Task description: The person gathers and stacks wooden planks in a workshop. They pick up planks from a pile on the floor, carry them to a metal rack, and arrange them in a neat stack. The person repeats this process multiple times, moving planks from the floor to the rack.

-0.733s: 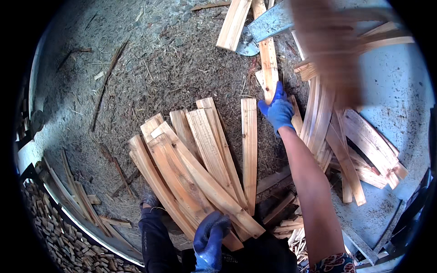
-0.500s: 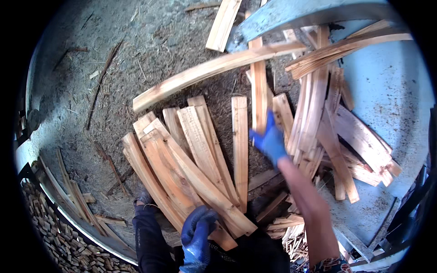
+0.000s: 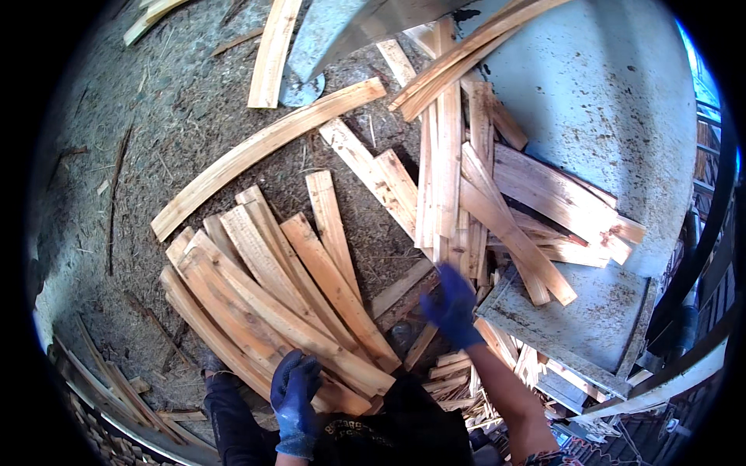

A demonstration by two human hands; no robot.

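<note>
My left hand (image 3: 294, 396), in a blue glove, rests with curled fingers by the near ends of a fan of sawn boards (image 3: 268, 264). Nothing shows between its fingers. My right hand (image 3: 451, 307), also in a blue glove, is above the floor, close to the near ends of a second pile of boards (image 3: 447, 171). Its thumb stands apart from its fingers, and no board shows in it. A slanting board (image 3: 373, 175) ends just beyond this hand. A darker board (image 3: 342, 291) lies along the right side of the fan.
One long board (image 3: 264, 155) crosses the littered floor beyond the fan. At the right, a pale metal surface (image 3: 622, 155) carries loose boards (image 3: 559, 194). Overhead juts a metal edge (image 3: 373, 31). Split scraps (image 3: 451, 377) lie near my right forearm.
The view has swung to the right. My right hand has come back nearer from beside a far board. My left hand remains by the fan's near ends.
</note>
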